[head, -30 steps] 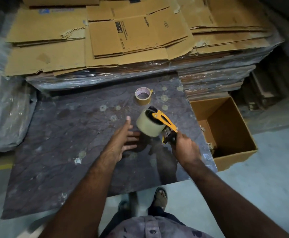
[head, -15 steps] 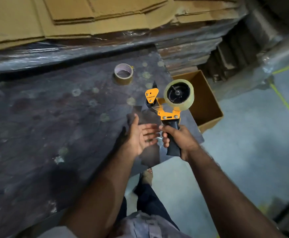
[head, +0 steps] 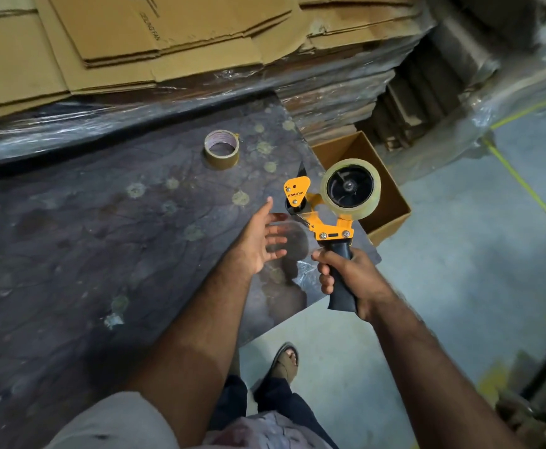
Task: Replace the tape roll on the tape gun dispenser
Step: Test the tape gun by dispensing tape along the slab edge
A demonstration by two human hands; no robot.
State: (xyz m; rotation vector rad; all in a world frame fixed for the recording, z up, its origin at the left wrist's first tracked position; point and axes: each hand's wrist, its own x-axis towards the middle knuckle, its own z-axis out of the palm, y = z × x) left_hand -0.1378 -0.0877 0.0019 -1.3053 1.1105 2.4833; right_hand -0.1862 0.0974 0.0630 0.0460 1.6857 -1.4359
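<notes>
I see the right hand [head: 349, 273] wrapped tight around the black grip of the tape gun [head: 325, 222], held upright off the tabletop [head: 87, 241] edge, clear roll [head: 350, 193] seated on its hub. Left hand [head: 258, 239] is spread, empty, just beside the orange blade guard [head: 296, 192]; the brown roll [head: 221, 149] sits apart on the tabletop. Risk as I judge it: fingers [head: 276, 218] catch the cutter while threading, or the loose tape end folds back and sticks to itself.

We read "XMUNIX" in black on the orange plate of the tape gun [head: 317, 215], frame centre. Print on the flattened cardboard [head: 150, 25] at the top is too partial for us to read.
</notes>
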